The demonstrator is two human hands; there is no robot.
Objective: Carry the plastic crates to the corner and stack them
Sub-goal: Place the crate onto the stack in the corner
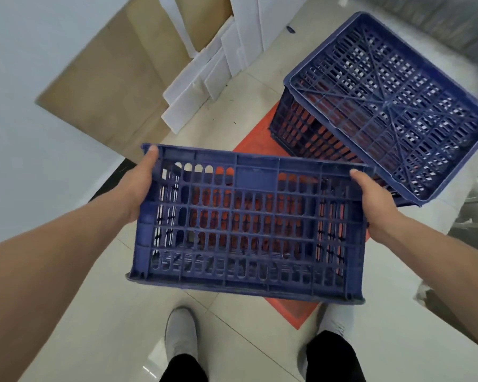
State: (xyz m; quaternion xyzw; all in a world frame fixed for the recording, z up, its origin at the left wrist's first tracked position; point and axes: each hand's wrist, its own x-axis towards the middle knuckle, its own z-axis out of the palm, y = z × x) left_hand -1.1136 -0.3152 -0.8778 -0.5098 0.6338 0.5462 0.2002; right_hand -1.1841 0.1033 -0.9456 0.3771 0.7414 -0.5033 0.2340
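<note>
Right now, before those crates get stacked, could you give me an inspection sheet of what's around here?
Surface: glossy pale tiled floor.
Job's things: one blue crate is held in the air. A second blue crate stands beyond it, at least partly over an orange mat.
Clutter: white boards and brown cardboard lean by the wall.
Hands: the left hand grips the held crate's left end and the right hand grips its right end.
Cables: nothing seen.
Surroundings: pale wall at left, the person's grey shoes below, and something blurred at the right edge.
</note>
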